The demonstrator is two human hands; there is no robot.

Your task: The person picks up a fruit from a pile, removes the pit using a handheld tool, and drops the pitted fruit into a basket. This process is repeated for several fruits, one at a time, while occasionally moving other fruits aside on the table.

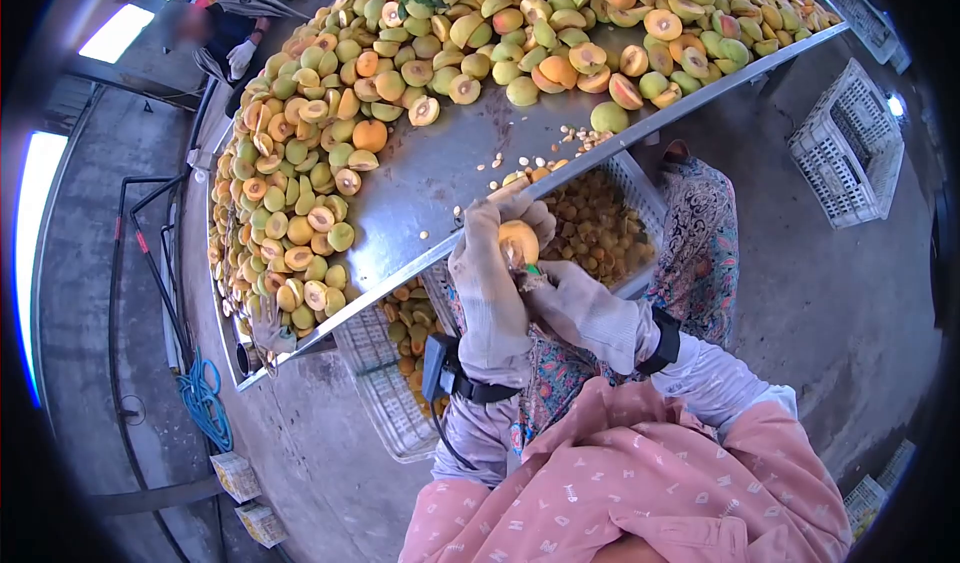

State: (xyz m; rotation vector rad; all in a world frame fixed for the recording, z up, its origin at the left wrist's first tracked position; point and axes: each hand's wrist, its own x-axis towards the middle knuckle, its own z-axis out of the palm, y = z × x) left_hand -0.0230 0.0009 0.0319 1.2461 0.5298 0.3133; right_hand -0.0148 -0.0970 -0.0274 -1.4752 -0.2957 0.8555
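My left hand [492,268], in a pale work glove, is wrapped around a peach half [518,240], its orange cut face turned up. Close against the fruit, my gloved right hand [583,308] grips a small tool [531,272] with a green part; its working end is hidden at the peach. Both hands are just off the near edge of a metal table [440,178]. Below them stands a crate [650,203] of fruit pieces. Loose pits [575,138] lie near the table edge.
Many halved peaches [470,33] are heaped on the table. A second white crate [385,403] with peach halves stands under its edge. An empty glove [268,328] lies at the table's left corner. Another white crate [850,148] is on the floor; a person's gloved hand [241,58] shows beyond.
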